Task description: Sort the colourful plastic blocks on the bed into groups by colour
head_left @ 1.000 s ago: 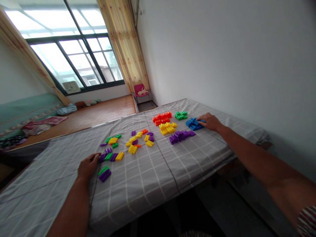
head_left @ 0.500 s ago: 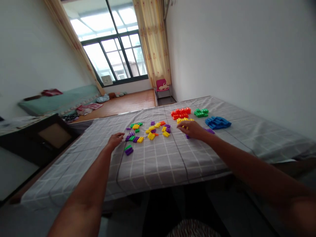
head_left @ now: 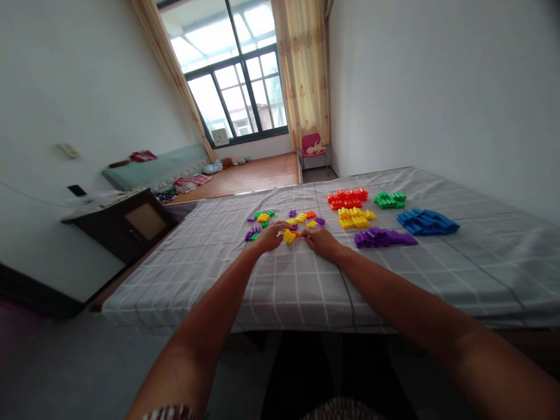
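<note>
My left hand (head_left: 269, 237) reaches over the mixed blocks, thumb and forefinger apart and curved around the near group. Below its fingertips lie yellow blocks (head_left: 289, 236). A small orange block (head_left: 297, 234) sits between my two hands. My right hand (head_left: 320, 241) rests low on the cloth, fingers bent together with their tips beside the orange block. Whatever is under the right palm is hidden. Purple and green blocks (head_left: 252, 234) show just left of my left hand, partly covered by it.
Sorted piles stand at the right on the checked cloth (head_left: 297, 286): red-orange blocks (head_left: 347, 199), green blocks (head_left: 390, 200), yellow blocks (head_left: 356, 217), blue blocks (head_left: 426, 222) and purple blocks (head_left: 382, 237). Other mixed blocks (head_left: 263, 216) lie beyond my left hand. A dark cabinet (head_left: 126, 224) is at the left.
My right hand has moved left from the yellow pile to the mixed blocks. My left hand has moved right, over the middle group. The view has turned slightly left.
</note>
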The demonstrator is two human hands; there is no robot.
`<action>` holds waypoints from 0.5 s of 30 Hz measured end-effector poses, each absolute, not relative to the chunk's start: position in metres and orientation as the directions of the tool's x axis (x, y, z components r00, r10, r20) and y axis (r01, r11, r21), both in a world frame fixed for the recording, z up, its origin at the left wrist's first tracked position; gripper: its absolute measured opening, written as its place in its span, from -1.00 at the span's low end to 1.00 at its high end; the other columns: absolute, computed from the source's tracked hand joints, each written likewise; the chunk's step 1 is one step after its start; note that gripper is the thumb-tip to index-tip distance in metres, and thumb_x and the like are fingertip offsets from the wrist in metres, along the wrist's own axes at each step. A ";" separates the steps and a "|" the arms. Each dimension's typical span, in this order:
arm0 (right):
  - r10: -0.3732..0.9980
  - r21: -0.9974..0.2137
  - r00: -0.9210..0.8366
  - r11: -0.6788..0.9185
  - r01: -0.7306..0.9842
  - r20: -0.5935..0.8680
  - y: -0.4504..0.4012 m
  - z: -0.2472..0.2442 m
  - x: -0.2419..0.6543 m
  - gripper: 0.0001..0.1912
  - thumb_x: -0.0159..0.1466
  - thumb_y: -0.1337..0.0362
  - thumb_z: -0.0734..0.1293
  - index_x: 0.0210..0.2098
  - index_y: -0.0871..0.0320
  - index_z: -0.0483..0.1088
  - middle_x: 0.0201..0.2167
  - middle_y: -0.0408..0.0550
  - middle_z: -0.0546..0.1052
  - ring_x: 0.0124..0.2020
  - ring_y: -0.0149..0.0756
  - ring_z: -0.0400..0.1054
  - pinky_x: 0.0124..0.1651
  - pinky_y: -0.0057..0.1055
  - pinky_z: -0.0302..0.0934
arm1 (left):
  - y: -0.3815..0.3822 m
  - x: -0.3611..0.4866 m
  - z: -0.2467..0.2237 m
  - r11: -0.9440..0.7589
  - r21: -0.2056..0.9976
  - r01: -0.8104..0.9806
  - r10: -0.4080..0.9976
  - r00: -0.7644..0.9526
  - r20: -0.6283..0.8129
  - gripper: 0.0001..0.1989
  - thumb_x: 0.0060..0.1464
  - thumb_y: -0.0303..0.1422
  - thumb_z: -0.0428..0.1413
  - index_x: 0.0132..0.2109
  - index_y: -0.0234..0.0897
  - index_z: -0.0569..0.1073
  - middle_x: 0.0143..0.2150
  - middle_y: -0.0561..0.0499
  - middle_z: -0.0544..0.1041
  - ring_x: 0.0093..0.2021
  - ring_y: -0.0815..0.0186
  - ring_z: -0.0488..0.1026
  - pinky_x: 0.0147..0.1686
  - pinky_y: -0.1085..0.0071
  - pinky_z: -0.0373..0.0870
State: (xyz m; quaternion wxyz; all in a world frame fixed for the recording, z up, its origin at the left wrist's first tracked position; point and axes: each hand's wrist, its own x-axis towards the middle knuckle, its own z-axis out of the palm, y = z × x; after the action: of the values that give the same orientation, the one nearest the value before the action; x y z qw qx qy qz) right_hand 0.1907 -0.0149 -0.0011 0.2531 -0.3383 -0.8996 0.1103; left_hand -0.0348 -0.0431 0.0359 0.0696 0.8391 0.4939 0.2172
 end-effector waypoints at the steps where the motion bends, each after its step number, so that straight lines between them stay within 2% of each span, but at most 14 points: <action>1: 0.659 -0.371 -0.635 0.752 0.546 0.403 -0.013 -0.005 0.194 -0.73 0.31 0.40 0.19 -0.09 0.23 0.47 -0.10 0.10 0.54 -0.05 -0.22 0.37 0.06 -0.33 0.17 | -0.041 -0.032 0.036 -0.536 0.312 0.784 0.842 0.470 0.266 -0.51 -0.08 -0.61 0.02 0.00 -0.20 0.54 0.08 -0.04 0.53 0.14 0.23 0.40 0.21 0.21 0.23; 3: 0.656 -0.378 -0.625 0.755 0.536 0.424 -0.010 -0.012 0.198 -0.71 0.28 0.44 0.20 -0.06 0.25 0.46 -0.08 0.11 0.52 0.01 -0.21 0.34 0.13 -0.31 0.14 | -0.039 -0.028 0.036 -0.546 0.274 0.792 0.837 0.501 0.220 -0.52 -0.10 -0.58 0.08 0.01 -0.20 0.55 0.08 -0.07 0.53 0.13 0.18 0.40 0.22 0.16 0.20; 5: 0.656 -0.399 -0.624 0.755 0.521 0.426 -0.007 -0.015 0.200 -0.69 0.27 0.46 0.21 -0.04 0.26 0.46 -0.07 0.11 0.52 0.03 -0.20 0.34 0.15 -0.30 0.13 | -0.039 -0.026 0.033 -0.496 0.263 0.828 0.866 0.451 0.214 -0.54 -0.11 -0.53 0.14 0.00 -0.22 0.55 0.07 -0.09 0.53 0.10 0.15 0.42 0.18 0.18 0.24; 8: 0.665 -0.452 -0.621 0.743 0.493 0.416 -0.004 -0.015 0.199 -0.67 0.24 0.47 0.22 -0.04 0.26 0.45 -0.07 0.10 0.53 0.00 -0.22 0.36 0.13 -0.31 0.17 | -0.041 -0.024 0.028 -0.364 0.343 0.866 0.927 0.299 0.226 -0.63 0.00 -0.37 0.14 0.00 -0.25 0.53 -0.01 -0.09 0.56 -0.10 0.23 0.50 -0.05 0.33 0.40; 11: 0.689 -0.510 -0.595 0.717 0.475 0.414 -0.003 -0.013 0.200 -0.67 0.22 0.50 0.21 -0.06 0.25 0.46 -0.08 0.08 0.55 -0.04 -0.26 0.40 0.08 -0.35 0.21 | -0.045 -0.022 0.024 -0.290 0.426 0.857 0.954 0.226 0.195 -0.67 0.13 -0.22 0.04 -0.08 -0.30 0.55 -0.25 -0.03 0.58 -0.33 0.32 0.48 -0.29 0.44 0.38; 15: 0.734 -0.531 -0.560 0.672 0.516 0.384 -0.005 -0.006 0.203 -0.72 0.27 0.44 0.21 -0.09 0.22 0.47 -0.13 0.05 0.57 -0.11 -0.28 0.42 -0.01 -0.40 0.22 | -0.044 -0.026 0.021 -0.214 0.497 0.841 0.977 0.183 0.110 -0.54 0.26 -0.16 -0.17 -0.26 -0.33 0.53 -0.44 0.02 0.51 -0.49 0.37 0.40 -0.43 0.46 0.32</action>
State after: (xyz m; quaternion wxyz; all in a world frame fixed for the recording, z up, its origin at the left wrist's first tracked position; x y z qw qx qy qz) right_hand 0.2027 -0.0055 -0.0056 0.2983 -0.3618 -0.8642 0.1826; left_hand -0.0264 -0.0437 0.0213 0.1649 0.7513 0.6048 0.2063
